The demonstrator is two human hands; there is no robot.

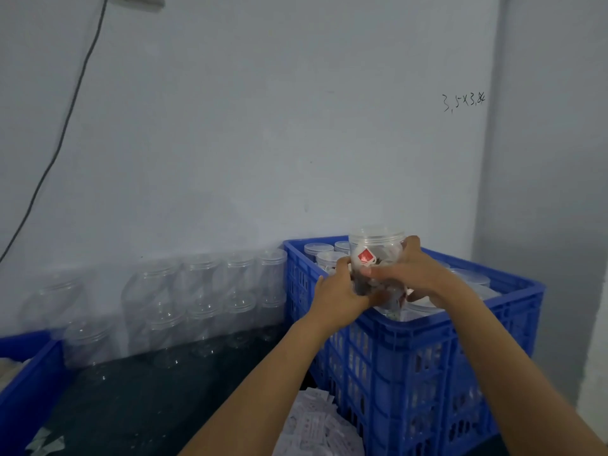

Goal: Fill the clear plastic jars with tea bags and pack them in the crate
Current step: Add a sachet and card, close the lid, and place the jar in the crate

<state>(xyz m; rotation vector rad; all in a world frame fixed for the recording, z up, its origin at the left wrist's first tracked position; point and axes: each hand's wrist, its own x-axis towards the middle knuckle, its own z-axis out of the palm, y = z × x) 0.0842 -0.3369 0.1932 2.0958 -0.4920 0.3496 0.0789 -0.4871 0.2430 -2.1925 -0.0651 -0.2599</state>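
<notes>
- The filled jar (375, 258), lidded and showing tea bags with a red tag through its clear wall, sits between our two hands above the blue crate (427, 357), over its near-left part.
- Our left hand (339, 291) wraps the jar's lower left side; our right hand (411, 274) curls round its right side, thumb laid across the front. We judge the two-handed hold keeps it upright for lowering.
- Below and beyond our hands, lidded jars (324, 253) already stand packed in the crate, so we take this one to be headed for a free spot.
- Left of our left hand, empty clear jars (204, 291) are stacked against the wall on the dark desk (138, 406), probably waiting to be filled.
- Beneath our forearms lies a heap of loose tea bags (316, 426), close to the crate's near side.
</notes>
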